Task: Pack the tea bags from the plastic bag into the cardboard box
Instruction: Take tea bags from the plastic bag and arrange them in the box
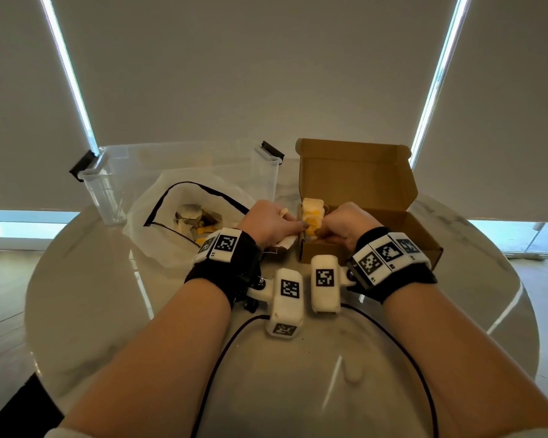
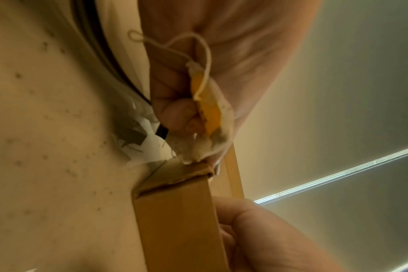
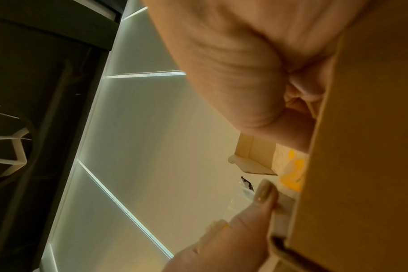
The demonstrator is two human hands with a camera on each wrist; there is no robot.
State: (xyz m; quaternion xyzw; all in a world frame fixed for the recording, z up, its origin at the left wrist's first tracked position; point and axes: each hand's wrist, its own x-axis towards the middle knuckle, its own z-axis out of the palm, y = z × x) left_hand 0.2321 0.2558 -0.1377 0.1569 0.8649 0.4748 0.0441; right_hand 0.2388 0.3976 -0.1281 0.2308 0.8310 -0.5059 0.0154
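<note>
The left hand [image 1: 271,221] pinches a white, yellow-tagged tea bag [image 2: 207,117] just left of the open brown cardboard box [image 1: 364,197]; the right hand [image 1: 345,224], fingers curled, steadies upright bags [image 1: 312,216] inside.

Round white marble table [image 1: 86,279] w/ plastic bag [image 1: 159,235] at left, open cardboard box [image 1: 377,229] at right, clear plastic tub [image 1: 108,184] at back.

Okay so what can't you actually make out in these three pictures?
- Head view: the right hand covers part of the cardboard box, so the count of tea bags packed there is hidden.
- Head view: the pieces inside the plastic bag are too small to count.
- Left wrist view: the left hand grips a tea bag; blur hides its tag print.
- Right wrist view: the box wall hides the right fingertips.
</note>
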